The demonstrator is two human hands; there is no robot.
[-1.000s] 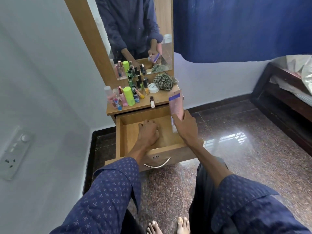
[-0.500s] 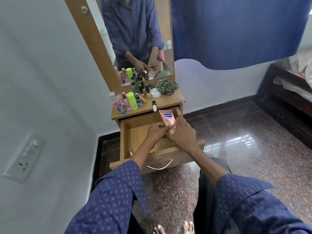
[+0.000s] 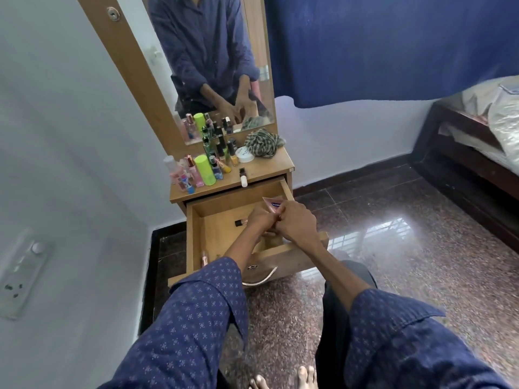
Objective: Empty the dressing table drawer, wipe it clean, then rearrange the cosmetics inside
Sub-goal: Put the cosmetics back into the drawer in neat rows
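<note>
— Both hands meet over the drawer [image 3: 193, 237]: the right hand [image 3: 295, 224] is wrapped around a pink tube [image 3: 271, 204], and the left hand [image 3: 259, 220] is pressed against it from the other side, fingers curled onto the tube's lower end.

— Why two hands for one tube?

— My guess is the left steadies or turns it so it lies flat along the right wall. The tube sits at the back right corner, tilted, its crimped end up.

— So it's the rearranging stage?

— Looks so. The drawer is pulled well out and nearly bare: a small dark-capped bottle [image 3: 241, 222] lies on its floor left of the hands, and a slim pink bottle [image 3: 204, 259] rests at the front left corner. Most cosmetics stand on the tabletop [image 3: 266, 171], crowded to its left, presumably parked there to free the drawer.

— And the cloth [image 3: 264, 143]?

— Bunched at the back right of the top, beside a white jar [image 3: 244, 154], apart from both hands. That suggests wiping is finished, though I can't confirm it.
</note>
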